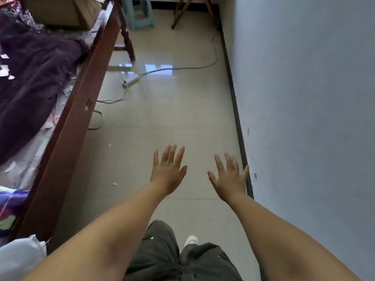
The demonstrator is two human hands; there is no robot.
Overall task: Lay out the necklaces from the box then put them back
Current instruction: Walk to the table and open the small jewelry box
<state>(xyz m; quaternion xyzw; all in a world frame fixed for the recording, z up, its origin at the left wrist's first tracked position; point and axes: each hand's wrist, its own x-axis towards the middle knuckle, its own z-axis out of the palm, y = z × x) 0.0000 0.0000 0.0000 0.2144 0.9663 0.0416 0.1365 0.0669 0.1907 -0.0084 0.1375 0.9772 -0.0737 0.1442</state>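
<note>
Beige glossy floor tiles (172, 110) fill the middle of the view, and over them we hold both arms out, palms down. Our left hand (168, 171) has its fingers spread wide and holds nothing; our right hand (230, 177), near it but apart, is spread the same way and also holds nothing. We cannot see the necklaces or their box from here. Along the left runs a dark wooden bed frame (81, 110) with a purple blanket (34, 78) heaped on it and a cardboard box (65, 11) at its far end. A white power strip (130, 81) lies on the tiles with its cable (211, 61) trailing toward the pale wall (304, 98) on the right. Grey-green trousers (162, 256) and one white shoe (190, 240) show below.
</note>
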